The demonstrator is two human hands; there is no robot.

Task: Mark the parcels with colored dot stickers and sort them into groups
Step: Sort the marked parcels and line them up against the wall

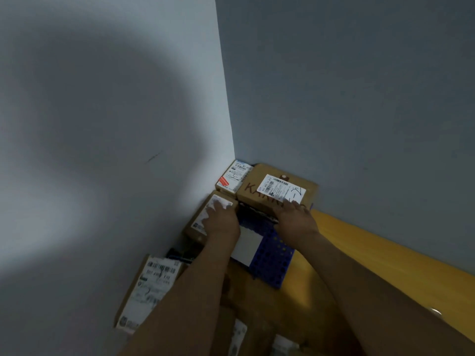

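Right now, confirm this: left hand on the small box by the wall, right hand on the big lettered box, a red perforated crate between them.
The head view shows the perforated crate is blue, not red. The rest holds: left hand on the small box by the wall, right hand on the big lettered box.

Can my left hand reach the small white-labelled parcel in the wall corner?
Probably yes: the left hand rests on the brown cardboard box just before it, and nothing covers that small white-labelled parcel.
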